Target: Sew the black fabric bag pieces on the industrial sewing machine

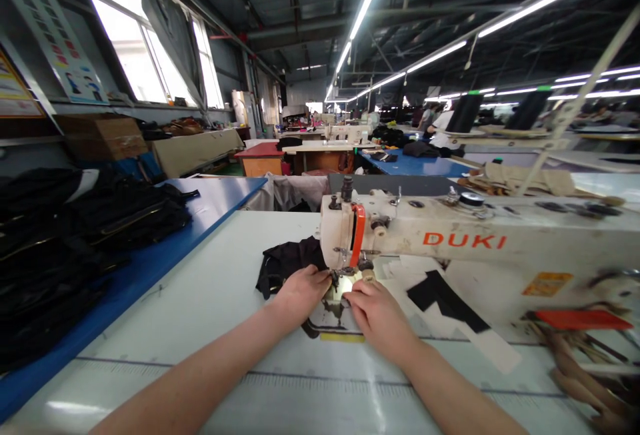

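A white sewing machine marked DUKI stands on the pale table, its needle head at the centre. A piece of black fabric lies left of the needle, running under the machine head. My left hand rests on that fabric with fingers curled, pressing it right by the presser foot. My right hand sits just right of the needle plate, fingers bent and pinched toward the lit spot under the needle. What the fingertips hold there is hidden.
A heap of black garments covers the blue table at left. Black and white cut pieces lie right of the needle. A red-handled tool and wooden sticks sit at the right edge. Other workbenches and people fill the hall behind.
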Demonstrator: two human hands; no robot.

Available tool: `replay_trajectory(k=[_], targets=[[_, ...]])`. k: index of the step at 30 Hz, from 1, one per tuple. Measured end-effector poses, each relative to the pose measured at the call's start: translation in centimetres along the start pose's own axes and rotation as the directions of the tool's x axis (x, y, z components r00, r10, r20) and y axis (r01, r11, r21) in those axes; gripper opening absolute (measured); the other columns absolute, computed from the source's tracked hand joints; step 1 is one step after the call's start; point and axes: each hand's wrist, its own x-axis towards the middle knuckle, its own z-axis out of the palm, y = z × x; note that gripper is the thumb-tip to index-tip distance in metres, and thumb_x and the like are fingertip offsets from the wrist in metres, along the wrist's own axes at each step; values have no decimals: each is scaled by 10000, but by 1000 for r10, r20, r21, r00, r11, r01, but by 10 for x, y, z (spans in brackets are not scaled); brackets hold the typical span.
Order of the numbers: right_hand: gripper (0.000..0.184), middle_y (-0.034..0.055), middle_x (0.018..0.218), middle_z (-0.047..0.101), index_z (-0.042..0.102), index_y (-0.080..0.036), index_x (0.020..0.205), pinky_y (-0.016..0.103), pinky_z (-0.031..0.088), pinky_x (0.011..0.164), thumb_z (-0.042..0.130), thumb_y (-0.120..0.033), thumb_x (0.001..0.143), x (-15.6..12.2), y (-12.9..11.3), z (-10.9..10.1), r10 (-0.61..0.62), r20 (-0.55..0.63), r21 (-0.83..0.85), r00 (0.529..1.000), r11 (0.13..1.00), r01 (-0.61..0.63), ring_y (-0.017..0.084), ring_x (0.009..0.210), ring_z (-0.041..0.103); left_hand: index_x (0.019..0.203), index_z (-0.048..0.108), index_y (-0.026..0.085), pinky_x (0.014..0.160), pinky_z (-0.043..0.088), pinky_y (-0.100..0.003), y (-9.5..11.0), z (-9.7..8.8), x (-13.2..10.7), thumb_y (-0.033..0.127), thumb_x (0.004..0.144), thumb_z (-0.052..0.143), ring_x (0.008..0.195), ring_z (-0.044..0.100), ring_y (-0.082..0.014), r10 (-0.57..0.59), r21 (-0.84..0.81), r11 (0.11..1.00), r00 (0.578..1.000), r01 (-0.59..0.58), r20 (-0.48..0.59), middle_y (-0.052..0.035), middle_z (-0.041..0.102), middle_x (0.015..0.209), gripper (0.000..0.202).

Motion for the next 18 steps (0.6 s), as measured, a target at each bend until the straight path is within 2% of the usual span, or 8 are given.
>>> replay_trajectory(k=[5, 8, 10, 12, 14, 16, 18], targets=[[272, 63, 876, 593, 659, -201, 951, 371, 454, 769, 420, -98, 873, -1, 3, 0, -39, -11, 25, 999, 999, 39, 217, 861, 525, 1063, 600, 123, 828, 479, -327, 7, -16, -36, 126, 911, 437, 916, 578, -203, 12, -82, 997, 1000, -13, -6, -111, 643, 1097, 223], [313, 80, 939, 612, 646, -209, 1047, 409, 465, 823, 415, -99, 867, -3, -1, 0, -93, -45, 44, 995, 995, 95, 233, 920, 543, 1055, 623, 150, 873, 469, -317, 12, -38, -65, 83, 885, 438, 962, 588, -191, -14, -277, 961, 1000, 6, -28, -77, 651, 1114, 261], [360, 95, 1084, 606, 595, -222, 1170, 448, 445, 901, 445, -126, 858, -5, -14, -3, -134, -77, 73, 988, 987, 140, 255, 1033, 531, 1047, 638, 176, 907, 456, -316, 14, -60, -81, 56, 846, 457, 996, 591, -185, -85, -455, 889, 995, 53, -51, -54, 664, 1095, 296], [449, 101, 1282, 524, 504, -236, 1292, 471, 394, 985, 505, -193, 845, -6, -38, -12, -153, -88, 145, 984, 976, 164, 276, 1172, 469, 1033, 649, 190, 891, 465, -309, 15, -85, -92, 72, 805, 511, 956, 612, -182, -174, -638, 762, 984, 113, -33, -42, 683, 1030, 292], [525, 95, 1359, 471, 461, -244, 1332, 452, 379, 1008, 575, -288, 821, -4, -70, -26, -131, -51, 284, 990, 949, 140, 288, 1215, 446, 1002, 653, 188, 816, 491, -280, 15, -113, -99, 121, 780, 574, 855, 632, -164, -236, -811, 561, 971, 166, 36, -32, 690, 948, 245], [424, 81, 1190, 607, 553, -239, 1234, 395, 454, 914, 584, -352, 826, 2, -101, -42, -51, 13, 468, 999, 883, 39, 266, 1062, 563, 958, 649, 166, 765, 496, -255, 13, -137, -103, 163, 758, 625, 802, 629, -148, -276, -926, 332, 957, 179, 86, -31, 681, 908, 202], [370, 56, 1016, 679, 608, -231, 1149, 361, 494, 820, 583, -411, 827, 8, -125, -55, 69, 87, 624, 994, 774, -108, 241, 901, 622, 922, 643, 144, 770, 488, -258, 8, -157, -108, 181, 739, 650, 819, 622, -153, -334, -965, 199, 938, 169, 95, -43, 672, 903, 187]])
